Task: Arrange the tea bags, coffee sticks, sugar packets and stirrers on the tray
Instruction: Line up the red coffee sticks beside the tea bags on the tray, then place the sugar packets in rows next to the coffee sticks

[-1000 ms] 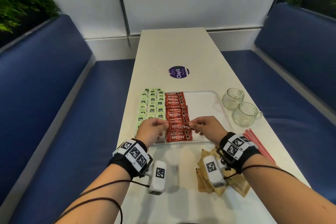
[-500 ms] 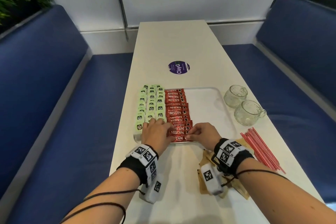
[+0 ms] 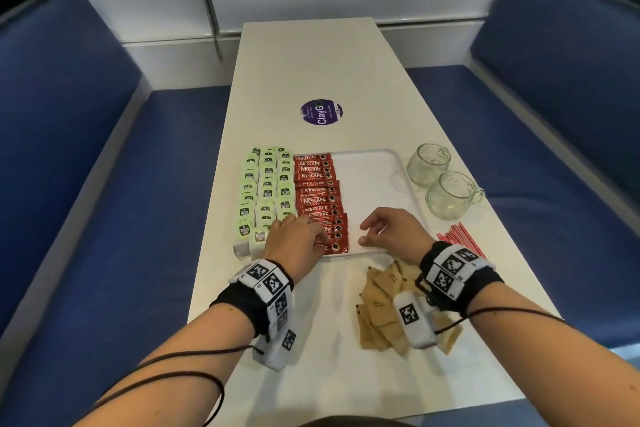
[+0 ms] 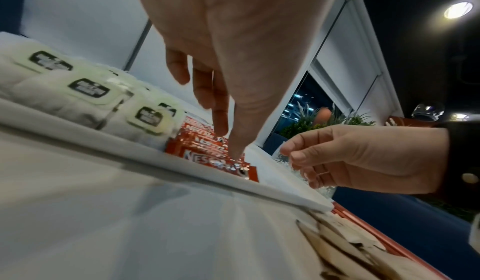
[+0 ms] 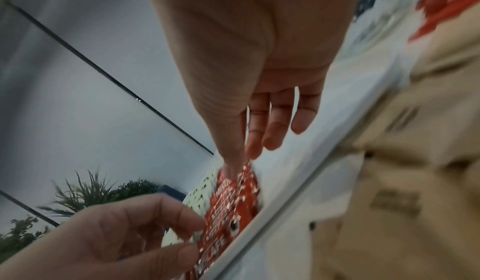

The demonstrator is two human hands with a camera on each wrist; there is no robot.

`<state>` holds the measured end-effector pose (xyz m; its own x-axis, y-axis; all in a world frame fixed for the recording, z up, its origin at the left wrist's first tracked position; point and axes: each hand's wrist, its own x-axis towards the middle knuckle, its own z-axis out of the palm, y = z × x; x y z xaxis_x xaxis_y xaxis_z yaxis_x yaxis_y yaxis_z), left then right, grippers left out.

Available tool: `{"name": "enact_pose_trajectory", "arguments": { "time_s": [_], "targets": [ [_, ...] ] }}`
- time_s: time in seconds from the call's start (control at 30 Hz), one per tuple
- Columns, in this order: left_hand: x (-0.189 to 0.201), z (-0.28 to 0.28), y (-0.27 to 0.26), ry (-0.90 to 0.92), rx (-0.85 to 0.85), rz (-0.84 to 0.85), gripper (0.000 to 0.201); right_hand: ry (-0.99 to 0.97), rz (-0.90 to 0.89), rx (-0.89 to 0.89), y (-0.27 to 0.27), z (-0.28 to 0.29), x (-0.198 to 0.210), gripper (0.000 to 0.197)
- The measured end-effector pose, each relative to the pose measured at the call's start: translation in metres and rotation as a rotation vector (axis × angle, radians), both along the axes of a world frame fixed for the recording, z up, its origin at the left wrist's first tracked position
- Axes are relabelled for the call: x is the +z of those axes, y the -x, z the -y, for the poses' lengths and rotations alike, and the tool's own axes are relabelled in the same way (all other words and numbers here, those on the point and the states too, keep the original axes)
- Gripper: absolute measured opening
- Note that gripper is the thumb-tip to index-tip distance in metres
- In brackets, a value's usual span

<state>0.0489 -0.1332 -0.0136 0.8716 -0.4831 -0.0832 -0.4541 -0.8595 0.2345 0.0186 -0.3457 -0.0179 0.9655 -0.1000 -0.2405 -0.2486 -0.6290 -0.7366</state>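
Note:
A white tray [image 3: 370, 184] holds rows of green tea bags [image 3: 266, 191] on its left and a column of red coffee sticks [image 3: 317, 191] beside them. My left hand [image 3: 318, 236] lies over the nearest sticks, its fingertips [image 4: 235, 151] touching the top one [image 4: 202, 141]. My right hand [image 3: 367, 232] hovers over the bare tray floor just right of the sticks, fingers loosely bent and holding nothing. Brown sugar packets [image 3: 381, 308] lie in a heap on the table under my right wrist. Red stirrers [image 3: 460, 239] lie to the right of the tray.
Two glass cups [image 3: 427, 165] [image 3: 452, 194] stand off the tray's right edge. A purple round sticker [image 3: 321, 112] marks the table beyond the tray. Blue benches run along both sides of the narrow table.
Both hands brought a coffee stick down onto the near end of the column. My right hand has since let go and drawn off to the right; my left stays on the sticks.

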Motion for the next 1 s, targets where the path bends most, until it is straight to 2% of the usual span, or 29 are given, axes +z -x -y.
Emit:
{"name": "enact_pose_trajectory", "arguments": {
  "time_s": [0.17, 0.23, 0.3, 0.37, 0.5, 0.57, 0.73, 0.93, 1.0],
  "targets": [
    [-0.002, 0.023, 0.03, 0.112, -0.007, -0.201, 0.015, 0.058, -0.028, 0.024, 0.041, 0.044, 0.014, 0.021],
    [-0.006, 0.036, 0.042, 0.087, 0.001, -0.271, 0.026, 0.122, -0.044, 0.04, 0.055, 0.051, 0.012, 0.02],
    [-0.008, 0.051, 0.053, -0.013, 0.029, -0.274, 0.043, 0.169, -0.07, 0.078, 0.065, 0.054, 0.008, 0.023],
    [-0.007, 0.067, 0.06, -0.112, 0.078, -0.259, 0.059, 0.197, -0.123, 0.103, 0.073, 0.056, 0.006, 0.033],
    [-0.003, 0.093, 0.068, -0.173, 0.161, -0.297, 0.066, 0.305, -0.247, 0.178, 0.081, 0.054, 0.002, 0.059],
    [-0.002, 0.1, 0.068, -0.181, 0.176, -0.307, 0.064, 0.329, -0.25, 0.194, 0.083, 0.051, 0.001, 0.062],
    [-0.004, 0.098, 0.063, -0.086, 0.263, -0.415, 0.044, 0.279, -0.201, 0.146, 0.083, 0.05, -0.003, 0.051],
    [-0.006, 0.082, 0.057, -0.016, 0.266, -0.492, 0.031, 0.213, -0.146, 0.103, 0.081, 0.049, -0.005, 0.048],
    [-0.01, 0.077, 0.057, 0.045, 0.284, -0.527, 0.025, 0.184, -0.124, 0.087, 0.079, 0.048, -0.007, 0.04]
  ]
}}
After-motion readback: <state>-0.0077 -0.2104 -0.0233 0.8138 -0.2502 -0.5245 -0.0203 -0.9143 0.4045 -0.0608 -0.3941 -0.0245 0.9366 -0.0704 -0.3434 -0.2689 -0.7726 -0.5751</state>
